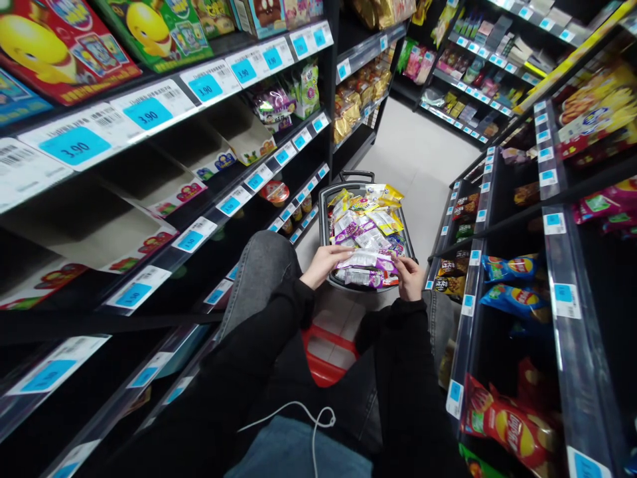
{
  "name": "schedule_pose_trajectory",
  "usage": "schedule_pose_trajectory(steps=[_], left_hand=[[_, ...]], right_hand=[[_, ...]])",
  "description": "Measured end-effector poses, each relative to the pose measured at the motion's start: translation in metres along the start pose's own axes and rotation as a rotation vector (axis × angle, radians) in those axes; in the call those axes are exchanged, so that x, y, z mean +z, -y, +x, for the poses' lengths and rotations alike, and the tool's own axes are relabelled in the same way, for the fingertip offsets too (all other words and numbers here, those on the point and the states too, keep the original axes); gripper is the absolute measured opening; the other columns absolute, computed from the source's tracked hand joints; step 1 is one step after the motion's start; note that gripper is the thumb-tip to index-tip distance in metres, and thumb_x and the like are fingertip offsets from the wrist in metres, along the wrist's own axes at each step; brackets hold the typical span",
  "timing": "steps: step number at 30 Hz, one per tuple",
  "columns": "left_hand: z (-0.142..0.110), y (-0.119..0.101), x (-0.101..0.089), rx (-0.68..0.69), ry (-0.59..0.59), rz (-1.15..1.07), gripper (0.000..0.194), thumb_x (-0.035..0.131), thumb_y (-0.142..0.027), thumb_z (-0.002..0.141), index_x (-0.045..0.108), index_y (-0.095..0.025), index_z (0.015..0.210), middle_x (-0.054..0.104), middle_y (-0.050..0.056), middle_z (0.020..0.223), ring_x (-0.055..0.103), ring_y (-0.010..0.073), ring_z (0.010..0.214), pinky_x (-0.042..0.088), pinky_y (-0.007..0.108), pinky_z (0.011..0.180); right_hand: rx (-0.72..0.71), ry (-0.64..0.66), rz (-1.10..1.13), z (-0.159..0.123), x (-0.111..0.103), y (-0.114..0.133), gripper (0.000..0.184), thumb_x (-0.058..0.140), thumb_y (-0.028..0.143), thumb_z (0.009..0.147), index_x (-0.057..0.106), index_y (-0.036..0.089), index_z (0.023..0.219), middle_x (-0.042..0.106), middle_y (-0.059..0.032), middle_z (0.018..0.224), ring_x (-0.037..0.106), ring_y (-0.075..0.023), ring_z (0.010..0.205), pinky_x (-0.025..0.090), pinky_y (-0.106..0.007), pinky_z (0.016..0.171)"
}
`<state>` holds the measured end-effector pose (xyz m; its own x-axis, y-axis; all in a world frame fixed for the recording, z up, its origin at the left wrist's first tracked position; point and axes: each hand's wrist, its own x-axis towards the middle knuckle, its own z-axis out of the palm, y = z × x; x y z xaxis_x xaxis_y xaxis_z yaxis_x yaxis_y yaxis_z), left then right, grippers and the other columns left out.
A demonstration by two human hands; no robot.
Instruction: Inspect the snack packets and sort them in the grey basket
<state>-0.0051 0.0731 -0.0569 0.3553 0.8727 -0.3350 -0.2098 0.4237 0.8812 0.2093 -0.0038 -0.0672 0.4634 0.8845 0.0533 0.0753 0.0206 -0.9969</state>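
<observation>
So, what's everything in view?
Rectangular plastic basket: one, black, aisle floor.
Crinkly foil packets: many, purple, white, yellow, basket.
Long foil packet: one, purple, white, both hands.
Printed cardboard boxes: several, red, green, blue, upper left shelf.
Open cardboard trays: several, grey inside, left shelf.
Shiny wrapped packs: several, gold, farther shelf.
Glossy snack bags: many, multicoloured, right shelves.
Paper price tags: many, blue, white, shelf edges.
Plastic object: one, red, between legs.
Cord: one, white, lap.
Left hand, right hand: one each, packet ends.
Sleeves: two, black, forearms.

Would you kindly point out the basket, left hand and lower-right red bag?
Basket (pixel 324 218): head view, left rim.
Left hand (pixel 322 264): head view, its back.
Lower-right red bag (pixel 512 425): head view, printed front.
</observation>
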Motion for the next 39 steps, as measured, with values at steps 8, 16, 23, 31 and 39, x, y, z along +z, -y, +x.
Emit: schedule_pose_trajectory(steps=[8, 16, 23, 31, 39], left_hand=[[0.005, 0.002, 0.000, 0.193, -0.132, 0.018, 0.063, 0.080, -0.015, 0.042, 0.064, -0.011, 0.103, 0.065, 0.011, 0.107, 0.057, 0.0232, 0.103, 0.047, 0.028, 0.079], [0.004, 0.001, 0.002, -0.037, -0.145, -0.159, 0.053, 0.080, -0.016, 0.040, 0.063, -0.008, 0.090, 0.061, -0.001, 0.061, 0.055, 0.0079, 0.053, 0.041, 0.018, 0.049], [0.003, -0.001, 0.002, -0.042, -0.124, -0.136, 0.048, 0.080, -0.014, 0.041, 0.065, -0.010, 0.086, 0.065, 0.001, 0.067, 0.058, 0.0110, 0.059, 0.046, 0.022, 0.058], [0.005, 0.003, -0.005, 0.227, -0.082, 0.022, 0.003, 0.067, -0.014, 0.054, 0.066, -0.013, 0.057, 0.066, 0.010, 0.104, 0.059, 0.0225, 0.099, 0.043, 0.030, 0.086], [-0.001, -0.006, 0.005, -0.017, 0.002, -0.276, 0.023, 0.055, -0.009, 0.055, 0.071, -0.008, 0.071, 0.067, 0.006, 0.066, 0.055, 0.0104, 0.055, 0.044, 0.023, 0.059]], right_hand=[[0.082, -0.001, 0.129, -0.002, 0.005, 0.009, 0.035, 0.074, 0.028, 0.059, 0.066, 0.020, 0.092, 0.067, 0.0009, 0.069, 0.059, -0.0109, 0.061, 0.049, -0.026, 0.063], [0.080, -0.030, 0.127, -0.001, 0.004, 0.007, 0.042, 0.073, 0.032, 0.059, 0.063, 0.018, 0.097, 0.067, -0.0002, 0.070, 0.061, -0.0129, 0.067, 0.050, -0.030, 0.070], [0.082, -0.046, 0.088, 0.001, 0.003, 0.003, 0.043, 0.072, 0.032, 0.059, 0.063, 0.017, 0.098, 0.067, -0.0010, 0.072, 0.062, -0.0143, 0.068, 0.051, -0.034, 0.073], [-0.163, -0.010, 0.030, -0.002, 0.003, 0.012, 0.007, 0.062, 0.016, 0.065, 0.067, 0.021, 0.063, 0.065, -0.0049, 0.098, 0.058, -0.0195, 0.099, 0.043, -0.038, 0.092], [-0.060, -0.060, 0.007, -0.002, 0.002, 0.003, 0.014, 0.055, 0.017, 0.063, 0.069, 0.020, 0.063, 0.067, -0.0026, 0.080, 0.060, -0.0185, 0.085, 0.047, -0.033, 0.076]])
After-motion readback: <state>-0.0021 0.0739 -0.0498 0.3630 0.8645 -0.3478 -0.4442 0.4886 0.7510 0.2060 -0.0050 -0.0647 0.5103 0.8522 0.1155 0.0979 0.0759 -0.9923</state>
